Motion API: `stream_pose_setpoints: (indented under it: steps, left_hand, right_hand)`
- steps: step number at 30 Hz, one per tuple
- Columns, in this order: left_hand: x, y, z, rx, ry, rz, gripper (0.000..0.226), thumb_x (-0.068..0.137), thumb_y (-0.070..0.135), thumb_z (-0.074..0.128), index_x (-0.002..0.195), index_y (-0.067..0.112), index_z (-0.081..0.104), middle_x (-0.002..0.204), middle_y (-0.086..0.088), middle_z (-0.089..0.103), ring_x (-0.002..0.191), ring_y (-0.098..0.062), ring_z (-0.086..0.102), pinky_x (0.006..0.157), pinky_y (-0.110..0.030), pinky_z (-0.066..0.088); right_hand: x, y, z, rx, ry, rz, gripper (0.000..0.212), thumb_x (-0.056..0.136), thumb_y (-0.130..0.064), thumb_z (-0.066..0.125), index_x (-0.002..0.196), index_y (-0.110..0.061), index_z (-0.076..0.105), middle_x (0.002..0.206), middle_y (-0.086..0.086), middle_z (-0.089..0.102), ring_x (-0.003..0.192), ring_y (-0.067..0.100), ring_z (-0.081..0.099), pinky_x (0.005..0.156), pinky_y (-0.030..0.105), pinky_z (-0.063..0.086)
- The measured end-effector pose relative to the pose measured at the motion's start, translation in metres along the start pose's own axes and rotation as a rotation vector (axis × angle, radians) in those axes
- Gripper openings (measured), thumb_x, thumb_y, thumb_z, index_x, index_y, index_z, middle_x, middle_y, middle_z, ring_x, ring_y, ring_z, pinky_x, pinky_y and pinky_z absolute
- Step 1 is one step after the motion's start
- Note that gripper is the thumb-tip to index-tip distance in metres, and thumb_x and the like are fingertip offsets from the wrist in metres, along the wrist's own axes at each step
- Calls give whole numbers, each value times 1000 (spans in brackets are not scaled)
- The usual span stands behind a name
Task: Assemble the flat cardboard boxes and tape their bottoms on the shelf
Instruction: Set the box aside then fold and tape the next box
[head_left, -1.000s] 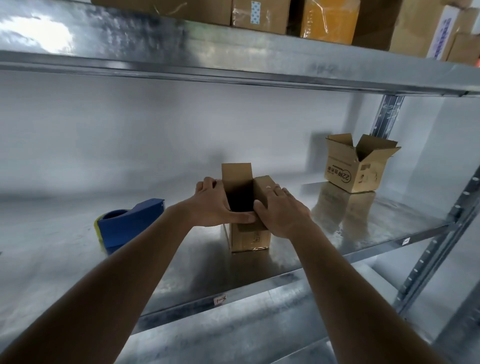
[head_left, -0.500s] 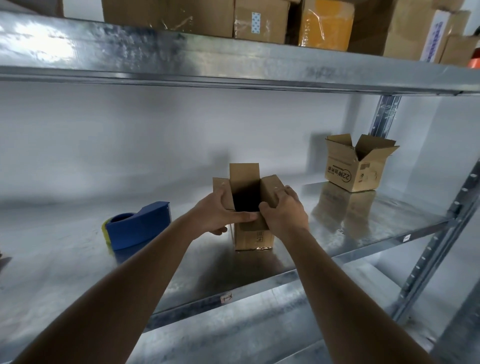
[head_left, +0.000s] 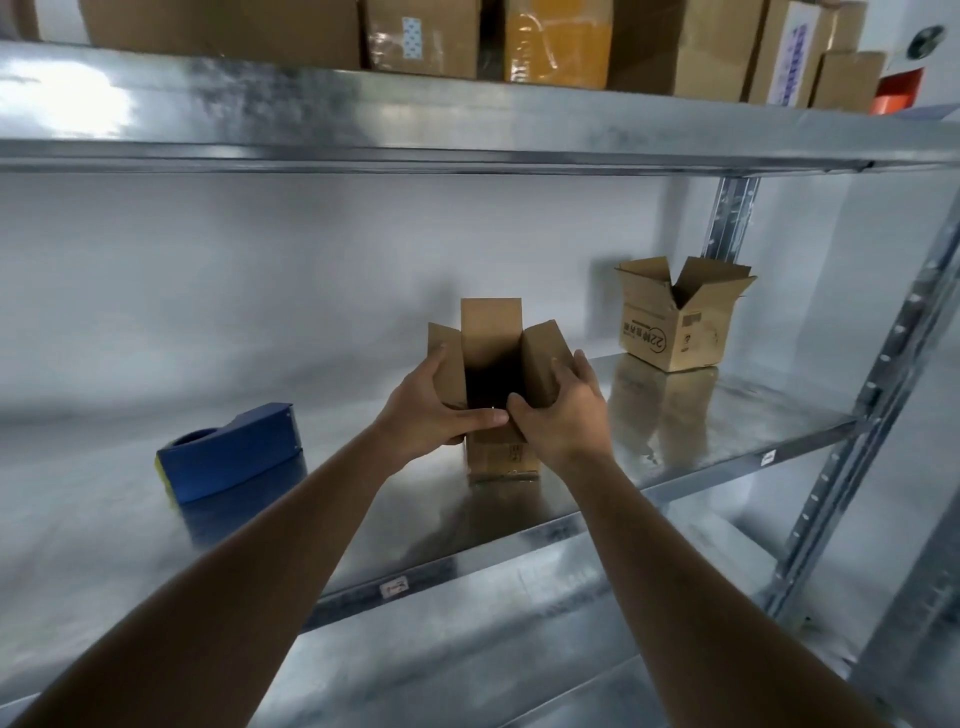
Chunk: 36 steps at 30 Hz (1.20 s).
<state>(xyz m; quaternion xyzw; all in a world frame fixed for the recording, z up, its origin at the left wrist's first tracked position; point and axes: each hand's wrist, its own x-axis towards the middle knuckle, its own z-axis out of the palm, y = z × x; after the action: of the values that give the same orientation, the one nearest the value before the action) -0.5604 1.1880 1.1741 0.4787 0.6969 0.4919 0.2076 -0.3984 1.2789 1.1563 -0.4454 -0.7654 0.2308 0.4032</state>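
box: small carton (head_left: 501, 457) upright mid-shelf (head_left: 727, 415), flaps up, long axis vertical
L hand (head_left: 431, 410): curled round left flap, thumb across front
R hand (head_left: 563, 410): gripping right flap
key relation: box betw. both palms, equally near
tape gun (head_left: 228, 457): well left, L hand closer

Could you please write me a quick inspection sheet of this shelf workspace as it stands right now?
Surface: shiny metal shelf, reflecting what stands on it.
Job's things: small cardboard box standing upright at mid-shelf, top flaps open; blue tape dispenser to its left; second box, flaps open, at the right rear.
Clutter: nothing seen.
Grippers: left hand grips the small box's left side; right hand grips its right side, both thumbs on the near flap.
Cables: nothing seen.
Surroundings: upper shelf carrying stored cartons; perforated upright post on the right.
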Motion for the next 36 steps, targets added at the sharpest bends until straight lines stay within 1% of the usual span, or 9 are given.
stream_pose_setpoints:
  steps: [8,11,18,23,26,28,30,34,36]
  left_hand:
    - [31,47,87,-7,68,51,122,62,42,98,159,33,24,132,17,41,117,-23,57,75,-46,66]
    - [46,59,118,-27,108,49,115,62,42,98,154,34,29,120,24,46,111,-19,59,74,-41,66]
    - [79,80,169,-172,138,10,110,69,24,97,153,30,27,120,18,46,106,-14,59,69,-36,66]
    - [111,80,190,-207,143,-1,93,73,23,94,133,38,24,114,16,49,100,-15,62,60,-21,59]
    - [137,71,194,-108,127,15,59,76,30,91,119,30,52,110,6,64,99,-22,70,71,-34,66]
    - [154,60,195,-101,116,-20,54,74,35,92,118,24,63,103,-1,74,93,-23,75,79,-40,66]
    - [169,49,195,-115,109,-65,55,72,38,93,116,16,68,97,-4,78,88,-22,77,83,-43,65]
    - [196,35,193,-70,103,-84,40,80,46,85,96,11,74,91,-9,76,90,-27,76,87,-44,64]
    - [209,33,194,-70,91,-72,34,83,45,82,95,14,74,92,-7,77,92,-26,75,88,-41,63]
  right_hand:
    - [49,64,-68,59,-91,-83,77,96,-44,70,159,-15,35,172,0,13,156,23,23,120,32,31]
    - [73,88,-92,83,-154,-118,79,96,-36,69,162,-18,29,173,-1,10,156,25,21,120,34,30]
    - [128,133,-113,134,-222,-140,93,91,-41,74,164,-22,21,170,-6,12,153,29,24,119,45,40]
    - [166,153,-113,93,-225,-181,85,92,-38,75,158,-13,29,166,-3,17,155,26,15,116,34,29]
    - [189,164,-103,46,-216,-196,82,92,-40,75,157,-12,33,165,-1,20,154,25,17,116,33,28]
    - [202,171,-92,31,-214,-183,83,91,-44,74,157,-14,35,168,-1,18,156,25,16,122,40,30]
    - [213,176,-82,14,-226,-163,83,91,-47,73,158,-16,35,170,-2,16,157,26,15,122,46,32]
    - [237,180,-64,4,-213,-162,70,92,-49,72,146,-12,49,162,-1,30,150,24,28,106,33,37]
    - [247,183,-57,0,-213,-159,76,92,-53,71,152,-15,44,168,-1,22,155,23,21,114,38,35]
